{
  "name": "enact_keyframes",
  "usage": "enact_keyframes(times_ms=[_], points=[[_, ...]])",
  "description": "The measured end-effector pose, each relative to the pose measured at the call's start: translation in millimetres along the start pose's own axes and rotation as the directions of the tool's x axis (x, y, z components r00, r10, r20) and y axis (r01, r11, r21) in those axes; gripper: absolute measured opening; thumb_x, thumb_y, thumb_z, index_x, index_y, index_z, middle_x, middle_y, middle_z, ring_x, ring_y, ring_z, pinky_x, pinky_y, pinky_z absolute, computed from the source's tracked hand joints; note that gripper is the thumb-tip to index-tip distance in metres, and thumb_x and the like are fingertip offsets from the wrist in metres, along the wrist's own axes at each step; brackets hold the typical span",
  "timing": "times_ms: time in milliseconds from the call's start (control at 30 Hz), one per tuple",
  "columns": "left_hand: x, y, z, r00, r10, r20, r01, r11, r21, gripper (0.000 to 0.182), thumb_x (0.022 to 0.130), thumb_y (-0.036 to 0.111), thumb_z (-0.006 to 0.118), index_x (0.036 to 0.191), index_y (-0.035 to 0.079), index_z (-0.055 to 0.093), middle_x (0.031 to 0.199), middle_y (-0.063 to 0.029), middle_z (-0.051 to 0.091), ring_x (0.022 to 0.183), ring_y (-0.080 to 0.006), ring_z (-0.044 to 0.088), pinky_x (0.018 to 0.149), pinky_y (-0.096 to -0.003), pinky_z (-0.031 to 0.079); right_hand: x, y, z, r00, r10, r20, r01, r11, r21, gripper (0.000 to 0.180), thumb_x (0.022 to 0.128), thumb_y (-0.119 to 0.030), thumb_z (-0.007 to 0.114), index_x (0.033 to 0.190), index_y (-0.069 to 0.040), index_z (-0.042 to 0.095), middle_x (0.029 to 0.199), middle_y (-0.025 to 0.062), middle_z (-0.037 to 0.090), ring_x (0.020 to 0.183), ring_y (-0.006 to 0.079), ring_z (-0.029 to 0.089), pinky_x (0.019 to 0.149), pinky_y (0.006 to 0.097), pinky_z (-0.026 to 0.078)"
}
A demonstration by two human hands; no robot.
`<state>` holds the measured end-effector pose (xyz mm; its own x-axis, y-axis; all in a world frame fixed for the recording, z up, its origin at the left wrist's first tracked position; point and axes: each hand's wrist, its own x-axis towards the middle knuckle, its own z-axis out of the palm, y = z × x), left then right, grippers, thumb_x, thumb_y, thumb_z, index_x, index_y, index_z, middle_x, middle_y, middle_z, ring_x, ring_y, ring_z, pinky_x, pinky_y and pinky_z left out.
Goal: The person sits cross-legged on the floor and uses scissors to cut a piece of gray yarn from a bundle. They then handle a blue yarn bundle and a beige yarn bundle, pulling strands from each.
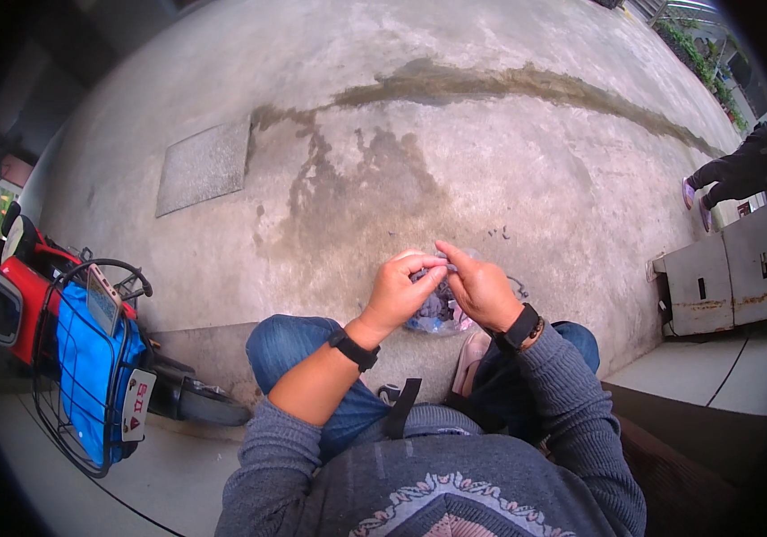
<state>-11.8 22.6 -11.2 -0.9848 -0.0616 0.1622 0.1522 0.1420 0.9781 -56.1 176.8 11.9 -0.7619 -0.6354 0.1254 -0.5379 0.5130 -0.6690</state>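
Observation:
My left hand (398,285) and my right hand (481,285) meet at the fingertips above my knees. Pinched between them is a small item, too small and covered to name. Below the hands, on the concrete floor, lies a clear plastic bag (434,323) with dark grey pieces in it; the hands hide part of it. A dark cord or strip (520,287) sticks out at the bag's right side. Several small dark scraps (499,233) lie on the floor beyond my right hand. Each wrist wears a black band.
At the left stands a red scooter (21,302) with a wire basket holding a blue bag (81,376) and a phone-like object (103,302). A worn metal cabinet (726,275) is at the right, with a person's legs (726,178) beyond it. Wet patches (370,168) mark the concrete.

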Motion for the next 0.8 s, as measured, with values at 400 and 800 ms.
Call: enact_keyframes(times_ms=[400,800], points=[[1.1,-7.0,0.6,0.939,-0.312,0.144,0.342,0.819,-0.461,0.014,0.079,0.01,0.06,0.085,-0.002,0.061,0.082,-0.0036,0.06,0.076,-0.0076,0.054,0.067,-0.0215,0.044,2.2,0.3,2.5,0.994,-0.111,0.008,0.108,0.979,0.17,0.042,0.081,-0.011,0.048,0.122,-0.011,0.041,0.078,0.0183,0.059,0.067,0.0336,0.059,0.055,0.0377,0.045],[1.6,-3.7,-8.8,0.95,-0.311,-0.017,0.272,0.856,-0.44,0.009,0.076,0.007,0.059,0.082,0.0,0.058,0.075,-0.0007,0.058,0.069,-0.0049,0.052,0.061,-0.0188,0.042,-1.9,-1.6,-3.9,0.991,0.131,0.005,-0.121,0.901,0.416,0.03,0.079,-0.003,0.057,0.107,-0.005,0.047,0.067,-0.002,0.049,0.059,0.0027,0.045,0.052,0.0175,0.037]])
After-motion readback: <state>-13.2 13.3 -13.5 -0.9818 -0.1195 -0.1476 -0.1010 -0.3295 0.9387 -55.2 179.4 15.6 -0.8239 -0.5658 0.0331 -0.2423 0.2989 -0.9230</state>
